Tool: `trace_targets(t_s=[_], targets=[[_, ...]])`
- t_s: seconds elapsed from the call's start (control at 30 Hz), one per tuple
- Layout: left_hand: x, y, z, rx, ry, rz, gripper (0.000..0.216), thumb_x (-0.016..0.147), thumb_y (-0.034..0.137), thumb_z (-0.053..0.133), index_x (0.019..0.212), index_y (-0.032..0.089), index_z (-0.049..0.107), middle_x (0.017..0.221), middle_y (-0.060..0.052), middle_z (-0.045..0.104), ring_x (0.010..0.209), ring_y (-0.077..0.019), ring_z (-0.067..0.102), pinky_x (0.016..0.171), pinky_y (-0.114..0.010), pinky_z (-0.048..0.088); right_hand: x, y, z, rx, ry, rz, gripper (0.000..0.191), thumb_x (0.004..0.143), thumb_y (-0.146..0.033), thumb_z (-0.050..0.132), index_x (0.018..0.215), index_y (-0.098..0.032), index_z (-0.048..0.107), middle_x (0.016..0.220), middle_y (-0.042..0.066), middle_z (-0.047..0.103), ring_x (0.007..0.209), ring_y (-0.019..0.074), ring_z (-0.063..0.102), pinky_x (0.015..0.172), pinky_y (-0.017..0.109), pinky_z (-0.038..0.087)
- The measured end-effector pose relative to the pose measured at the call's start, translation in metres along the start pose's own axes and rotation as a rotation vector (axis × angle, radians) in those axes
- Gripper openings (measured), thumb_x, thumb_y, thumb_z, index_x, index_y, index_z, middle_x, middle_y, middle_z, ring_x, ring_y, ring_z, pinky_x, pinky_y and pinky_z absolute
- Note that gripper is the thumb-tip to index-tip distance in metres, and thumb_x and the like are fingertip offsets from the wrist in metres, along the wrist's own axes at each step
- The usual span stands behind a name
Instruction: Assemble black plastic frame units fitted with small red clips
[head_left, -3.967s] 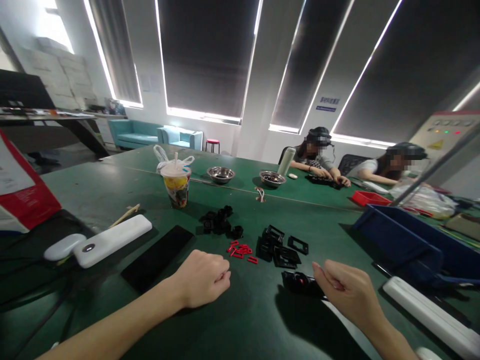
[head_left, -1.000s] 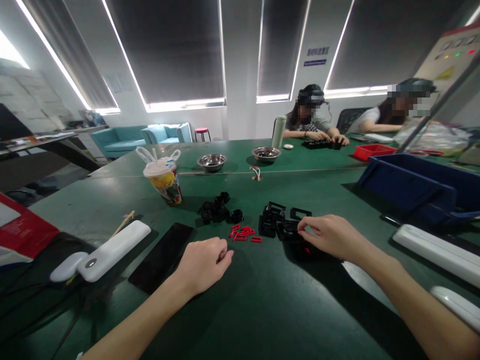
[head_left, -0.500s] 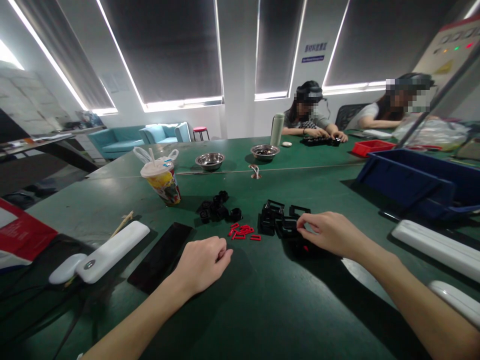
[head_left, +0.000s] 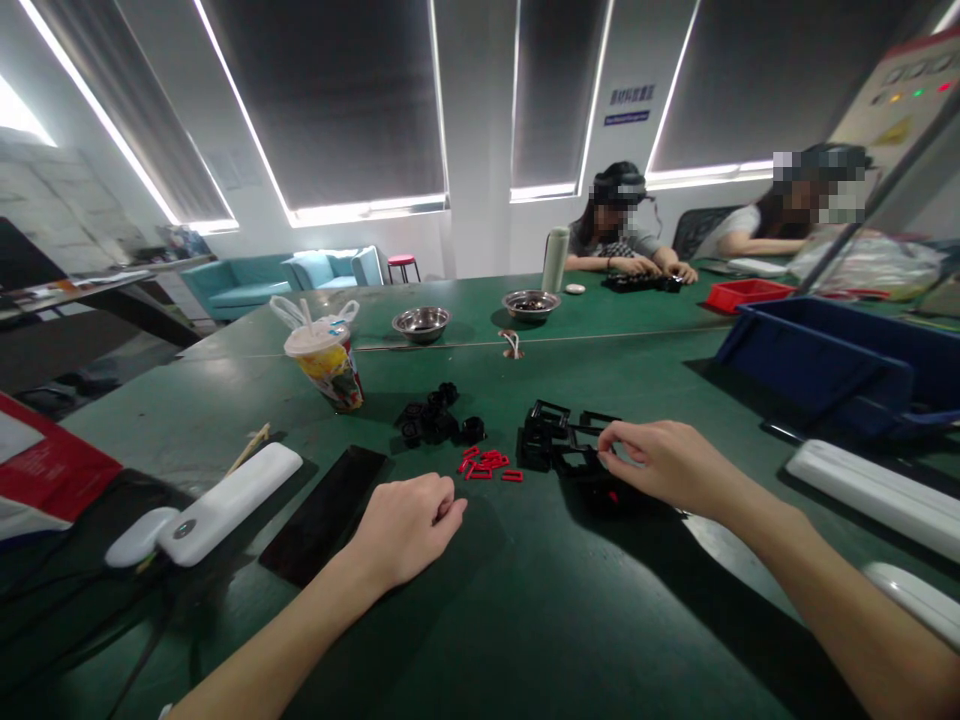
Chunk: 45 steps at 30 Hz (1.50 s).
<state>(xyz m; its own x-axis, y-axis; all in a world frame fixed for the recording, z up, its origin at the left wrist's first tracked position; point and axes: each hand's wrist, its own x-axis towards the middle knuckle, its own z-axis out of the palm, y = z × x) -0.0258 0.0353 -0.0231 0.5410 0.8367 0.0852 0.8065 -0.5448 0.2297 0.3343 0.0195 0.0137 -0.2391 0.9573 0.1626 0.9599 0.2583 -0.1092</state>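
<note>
My right hand point(head_left: 664, 465) reaches over a heap of black rectangular plastic frames point(head_left: 559, 443) on the green table point(head_left: 525, 620), its fingertips pinched on one frame at the heap's near right side. A black part with a red spot point(head_left: 609, 497) lies under that hand. My left hand point(head_left: 405, 528) rests on the table as a loose fist, nothing visible in it, just near a scatter of small red clips point(head_left: 487, 464). A pile of black round parts point(head_left: 437, 420) sits beyond the clips.
A drink cup with straw point(head_left: 328, 362), a black phone point(head_left: 328, 512) and white devices point(head_left: 225, 500) lie at left. Two steel bowls point(head_left: 422, 322) stand farther back. A blue bin point(head_left: 832, 375) and white bars point(head_left: 874, 495) are at right. Two other people work at the far side.
My right hand has moved forward from near the table's edge onto the black frames and closed its fingertips on one. My left fist has stayed put.
</note>
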Motion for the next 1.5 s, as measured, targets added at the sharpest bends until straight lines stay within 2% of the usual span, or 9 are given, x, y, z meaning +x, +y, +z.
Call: trace_targets(t_s=[0.33, 0.73, 0.97, 1.1, 1.27, 1.5], targets=[[0.001, 0.0, 0.001, -0.001, 0.005, 0.011, 0.034, 0.106, 0.036, 0.055, 0.076, 0.02, 0.054, 0.076, 0.0, 0.061, 0.066, -0.0165, 0.054, 0.062, -0.03, 0.025, -0.004, -0.004, -0.001, 0.012, 0.089, -0.076, 0.018, 0.093, -0.032, 0.056, 0.095, -0.024, 0.073, 0.056, -0.004, 0.056, 0.05, 0.0155, 0.058, 0.057, 0.026, 0.031], [0.002, 0.0, 0.002, -0.005, 0.013, 0.013, 0.034, 0.105, 0.036, 0.057, 0.076, 0.02, 0.056, 0.076, 0.0, 0.063, 0.066, -0.0167, 0.056, 0.062, -0.029, 0.025, -0.011, -0.024, -0.005, 0.038, 0.178, -0.292, 0.017, 0.098, -0.027, 0.053, 0.094, -0.022, 0.069, 0.058, -0.004, 0.058, 0.048, 0.0137, 0.058, 0.055, 0.026, 0.034], [0.001, -0.001, 0.001, -0.006, 0.013, 0.018, 0.034, 0.106, 0.037, 0.056, 0.076, 0.02, 0.057, 0.076, 0.0, 0.063, 0.066, -0.0167, 0.056, 0.061, -0.03, 0.027, -0.014, -0.038, -0.003, 0.036, 0.216, -0.397, 0.02, 0.1, -0.023, 0.049, 0.092, -0.021, 0.068, 0.055, -0.006, 0.054, 0.046, 0.0125, 0.054, 0.055, 0.026, 0.033], [0.002, -0.001, 0.001, -0.009, 0.014, 0.024, 0.034, 0.106, 0.037, 0.057, 0.076, 0.02, 0.057, 0.077, 0.001, 0.063, 0.066, -0.0164, 0.056, 0.061, -0.031, 0.027, -0.014, -0.043, 0.0, 0.058, 0.206, -0.44, 0.018, 0.1, -0.02, 0.05, 0.092, -0.021, 0.066, 0.062, -0.004, 0.062, 0.051, 0.0123, 0.06, 0.058, 0.026, 0.037], [0.002, -0.001, 0.002, -0.013, 0.019, 0.035, 0.034, 0.106, 0.037, 0.056, 0.077, 0.02, 0.058, 0.077, 0.0, 0.063, 0.066, -0.016, 0.056, 0.06, -0.03, 0.029, -0.015, -0.05, 0.002, 0.077, 0.182, -0.46, 0.017, 0.098, -0.019, 0.05, 0.091, -0.022, 0.065, 0.063, -0.003, 0.065, 0.053, 0.0129, 0.061, 0.059, 0.027, 0.037], [0.002, -0.002, 0.002, -0.028, 0.023, 0.051, 0.034, 0.106, 0.036, 0.055, 0.076, 0.02, 0.058, 0.076, 0.0, 0.064, 0.065, -0.0153, 0.056, 0.06, -0.029, 0.029, -0.019, -0.062, 0.006, 0.132, 0.066, -0.46, 0.014, 0.097, -0.019, 0.051, 0.091, -0.022, 0.064, 0.069, -0.002, 0.068, 0.055, 0.0139, 0.059, 0.06, 0.028, 0.037]])
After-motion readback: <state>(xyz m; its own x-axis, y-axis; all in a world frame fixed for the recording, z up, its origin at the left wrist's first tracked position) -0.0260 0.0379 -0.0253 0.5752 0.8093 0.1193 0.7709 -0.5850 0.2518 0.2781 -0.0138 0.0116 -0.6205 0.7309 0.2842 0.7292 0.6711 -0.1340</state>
